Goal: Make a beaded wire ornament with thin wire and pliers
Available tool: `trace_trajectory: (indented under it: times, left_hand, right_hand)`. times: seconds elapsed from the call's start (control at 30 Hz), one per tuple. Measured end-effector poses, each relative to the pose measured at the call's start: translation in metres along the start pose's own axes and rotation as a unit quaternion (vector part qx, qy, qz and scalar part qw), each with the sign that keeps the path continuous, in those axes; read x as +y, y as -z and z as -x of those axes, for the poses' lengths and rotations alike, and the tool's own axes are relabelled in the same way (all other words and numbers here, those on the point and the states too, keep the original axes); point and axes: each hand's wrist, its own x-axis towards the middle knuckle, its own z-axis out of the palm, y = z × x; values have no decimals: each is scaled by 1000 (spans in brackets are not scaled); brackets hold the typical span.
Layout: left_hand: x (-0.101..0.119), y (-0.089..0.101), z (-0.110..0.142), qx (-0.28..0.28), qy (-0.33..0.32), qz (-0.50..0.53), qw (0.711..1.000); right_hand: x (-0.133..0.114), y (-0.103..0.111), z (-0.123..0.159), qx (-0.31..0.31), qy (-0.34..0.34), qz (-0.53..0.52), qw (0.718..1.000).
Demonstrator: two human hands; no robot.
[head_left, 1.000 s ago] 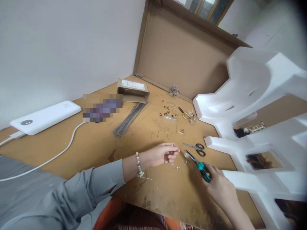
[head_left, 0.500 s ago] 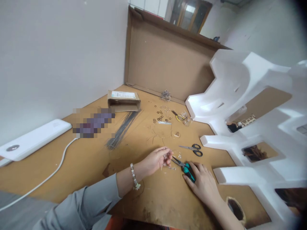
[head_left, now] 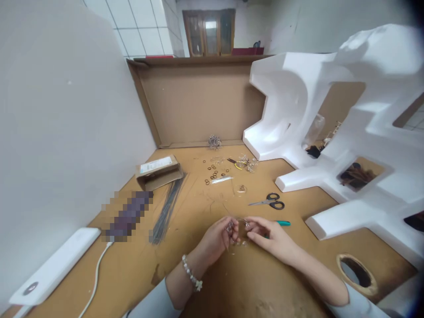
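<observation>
Head view looks down on a cardboard sheet (head_left: 232,282) with a white foam block (head_left: 331,132) at its right. Near the middle, the left hand (head_left: 217,238) and right hand (head_left: 270,236) meet, fingertips pinched on a small wire piece (head_left: 239,226) held between them just above the sheet. Teal-handled pliers (head_left: 283,223) lie just beside the right hand, with scissors (head_left: 270,202) a little farther off.

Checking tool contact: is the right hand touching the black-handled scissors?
Apart. The head view shows bare board between the right hand and the scissors, which lie farther up the table.
</observation>
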Motion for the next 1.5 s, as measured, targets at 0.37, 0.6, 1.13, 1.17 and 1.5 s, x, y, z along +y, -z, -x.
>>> trace_trajectory:
  times: [0.37,0.6,1.13,1.17,1.5]
  left_hand:
    - [15,11,-2,133,-88,-384,909]
    - [4,13,-1,164,-126,-450,869]
    - [9,5,2,149,-112,-367,911]
    - [9,4,2,153,-112,-354,916]
    - [13,7,1,171,-75,-213,959]
  right_hand:
    - [29,-7,-42,17,-133,-187,973]
    - [22,-9,-28,44,17,92,995]
    - [16,-9,-30,-39,-73,-135,987]
    - [15,-9,-30,-39,-77,-160,983]
    - [19,0,-33,-19,-116,-313,942]
